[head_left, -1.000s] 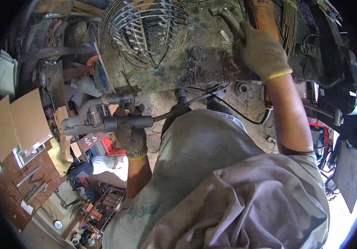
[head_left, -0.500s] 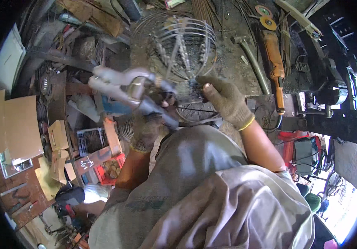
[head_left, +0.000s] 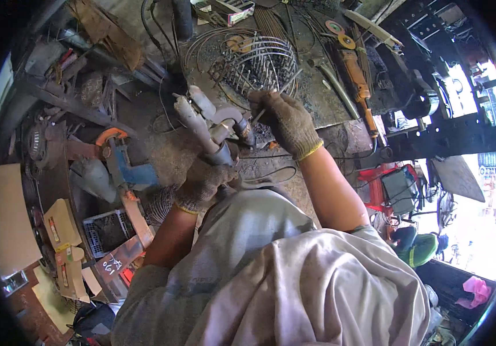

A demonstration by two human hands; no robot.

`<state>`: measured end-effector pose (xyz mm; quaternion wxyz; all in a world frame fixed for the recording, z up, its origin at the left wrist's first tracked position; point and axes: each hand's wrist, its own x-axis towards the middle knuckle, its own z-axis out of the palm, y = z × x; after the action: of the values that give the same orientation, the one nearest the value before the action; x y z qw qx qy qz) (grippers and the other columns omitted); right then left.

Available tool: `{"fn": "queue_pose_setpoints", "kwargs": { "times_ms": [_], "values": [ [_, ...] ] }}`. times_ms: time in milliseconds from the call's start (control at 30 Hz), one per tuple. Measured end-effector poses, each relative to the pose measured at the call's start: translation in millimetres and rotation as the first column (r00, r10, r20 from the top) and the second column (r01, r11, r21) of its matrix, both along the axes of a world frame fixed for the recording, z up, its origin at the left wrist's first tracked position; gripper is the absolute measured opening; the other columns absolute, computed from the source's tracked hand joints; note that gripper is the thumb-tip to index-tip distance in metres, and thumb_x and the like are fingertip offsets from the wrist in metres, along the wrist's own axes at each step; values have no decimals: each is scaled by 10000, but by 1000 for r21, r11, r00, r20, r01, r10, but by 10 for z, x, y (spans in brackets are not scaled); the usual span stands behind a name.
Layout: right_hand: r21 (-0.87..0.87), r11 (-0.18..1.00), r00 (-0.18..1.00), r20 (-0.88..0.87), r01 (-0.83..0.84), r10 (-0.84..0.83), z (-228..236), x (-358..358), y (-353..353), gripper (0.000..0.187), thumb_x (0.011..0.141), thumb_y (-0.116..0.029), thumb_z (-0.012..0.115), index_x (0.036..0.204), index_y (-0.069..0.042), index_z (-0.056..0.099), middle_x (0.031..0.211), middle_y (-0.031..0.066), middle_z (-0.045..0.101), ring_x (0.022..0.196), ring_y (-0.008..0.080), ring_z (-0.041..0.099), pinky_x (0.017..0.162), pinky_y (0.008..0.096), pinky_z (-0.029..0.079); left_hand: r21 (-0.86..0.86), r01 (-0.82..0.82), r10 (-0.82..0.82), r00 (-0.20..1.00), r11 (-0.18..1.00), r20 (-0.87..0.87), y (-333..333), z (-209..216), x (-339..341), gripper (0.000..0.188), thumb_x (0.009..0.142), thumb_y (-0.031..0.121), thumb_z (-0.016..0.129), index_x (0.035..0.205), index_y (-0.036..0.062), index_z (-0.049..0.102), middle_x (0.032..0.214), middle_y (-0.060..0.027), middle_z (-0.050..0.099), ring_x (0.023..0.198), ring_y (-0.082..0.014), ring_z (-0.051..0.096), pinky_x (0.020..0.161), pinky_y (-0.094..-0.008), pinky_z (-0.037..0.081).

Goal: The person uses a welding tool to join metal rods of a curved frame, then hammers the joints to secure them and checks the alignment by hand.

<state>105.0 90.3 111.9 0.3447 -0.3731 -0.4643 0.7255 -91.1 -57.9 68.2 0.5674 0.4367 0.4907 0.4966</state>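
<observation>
Both my hands wear knitted work gloves. My left hand [head_left: 206,181] is closed round the dark lower end of a grey metal clamp-like tool [head_left: 199,124] with a forked head and a curved side arm; I cannot make out its exact kind. My right hand [head_left: 288,124] is closed at the near edge of a round cage of bent metal rods [head_left: 265,52] on the worktop. A thin metal rod [head_left: 260,114] sticks out below its fingers and seems to run through the grip; whether it belongs to the cage is hidden.
Right of the cage lie a hammer [head_left: 340,92] and an orange angle grinder [head_left: 356,75]. A coil of wire [head_left: 193,55] is beside the cage. A blue vise-like tool [head_left: 130,167] and cardboard boxes [head_left: 63,230] stand left. Cables cross the ground below the worktop [head_left: 329,115].
The grey tool has turned more upright in my left hand. My right hand has moved up against the cage and closed there. The whole view has shifted as well.
</observation>
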Motion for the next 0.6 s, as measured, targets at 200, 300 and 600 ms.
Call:
{"fn": "queue_pose_setpoints", "kwargs": {
  "times_ms": [200, 300, 600],
  "values": [
    [548, 721, 803, 140, 425, -580, 138, 248, -96, 468, 1081, -392, 409, 1142, -17, 682, 779, 50, 641, 638, 137, 603, 608, 258, 492, -251, -115, 98, 992, 961, -79, -164, -144, -108, 415, 838, 198, 759, 1177, 14, 606, 987, -21, 647, 851, -145, 622, 756, -331, 523],
    [307, 803, 825, 87, 511, -558, 4, 600, -183, 361, 1062, -318, 491, 1194, -30, 665, 681, 8, 550, 595, 113, 542, 557, 252, 455, -140, -293, 324, 879, 946, 349, -350, -265, -7, 334, 861, 192, 746, 1127, 53, 601, 951, -19, 627, 806, -147, 610, 737, -329, 524],
    [869, 478, 793, 379, -128, -477, 382, 830, 277, 385, 1082, -353, 466, 1163, -43, 679, 706, 23, 598, 614, 112, 571, 597, 269, 471, -56, -389, 387, 872, 919, 301, -243, 68, 47, 358, 941, 237, 707, 1201, 62, 536, 1028, -46, 585, 896, -188, 611, 757, -339, 534]
  ]
}}
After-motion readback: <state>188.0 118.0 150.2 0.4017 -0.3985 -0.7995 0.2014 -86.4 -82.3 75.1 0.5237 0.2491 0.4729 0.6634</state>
